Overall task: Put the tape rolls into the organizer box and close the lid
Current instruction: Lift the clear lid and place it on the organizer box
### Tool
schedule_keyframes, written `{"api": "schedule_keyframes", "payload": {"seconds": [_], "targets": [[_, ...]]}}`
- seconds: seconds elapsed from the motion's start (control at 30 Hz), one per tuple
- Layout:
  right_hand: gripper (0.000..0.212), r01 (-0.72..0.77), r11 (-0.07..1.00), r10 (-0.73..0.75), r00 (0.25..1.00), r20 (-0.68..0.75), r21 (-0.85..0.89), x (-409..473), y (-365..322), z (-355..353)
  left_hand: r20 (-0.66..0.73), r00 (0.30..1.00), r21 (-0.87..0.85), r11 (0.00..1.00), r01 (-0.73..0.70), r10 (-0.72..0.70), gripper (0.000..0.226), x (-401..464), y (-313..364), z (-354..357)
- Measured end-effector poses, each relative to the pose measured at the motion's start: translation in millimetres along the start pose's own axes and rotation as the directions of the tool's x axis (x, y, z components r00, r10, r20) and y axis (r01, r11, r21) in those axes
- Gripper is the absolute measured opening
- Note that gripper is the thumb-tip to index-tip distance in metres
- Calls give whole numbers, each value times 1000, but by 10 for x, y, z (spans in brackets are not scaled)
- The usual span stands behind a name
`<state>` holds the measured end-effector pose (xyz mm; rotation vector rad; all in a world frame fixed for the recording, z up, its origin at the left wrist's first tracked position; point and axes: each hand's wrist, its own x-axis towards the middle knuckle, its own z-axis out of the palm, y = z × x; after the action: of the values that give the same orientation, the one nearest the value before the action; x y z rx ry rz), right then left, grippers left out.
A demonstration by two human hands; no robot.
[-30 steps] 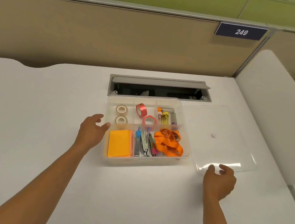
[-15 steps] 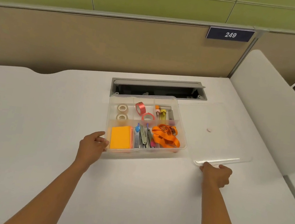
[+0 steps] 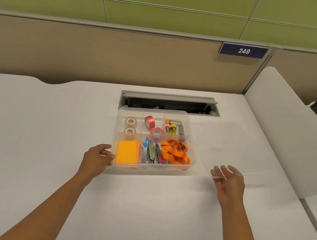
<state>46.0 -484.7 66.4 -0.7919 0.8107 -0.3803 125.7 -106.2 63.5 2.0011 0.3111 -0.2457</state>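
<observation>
Left hand (image 3: 97,157) gripping near-left corner of open organizer box (image 3: 190,144), right hand (image 3: 228,180) holding near edge of clear lid (image 3: 232,142), four tape rolls (image 3: 131,121) in far compartments.

Tape rolls (image 3: 130,125) in box (image 3: 191,136) (lid (image 3: 232,142) rightward)

left hand (image 3: 97,157) grips organizer box (image 3: 191,136) | right hand (image 3: 228,180) apparently lifts lid (image 3: 237,149)
</observation>
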Motion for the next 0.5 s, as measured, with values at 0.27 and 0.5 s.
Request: {"api": "schedule_keyframes", "payload": {"seconds": [0.27,0.5], "targets": [[26,319,937,-318,948,29,-144,-98,-244,242,-164,980,112,990,-91,109,46,54,103,-53],[14,699,552,-674,695,251,-456,-147,-331,511,-194,973,-107,983,-146,124,50,82,545,-184]]}}
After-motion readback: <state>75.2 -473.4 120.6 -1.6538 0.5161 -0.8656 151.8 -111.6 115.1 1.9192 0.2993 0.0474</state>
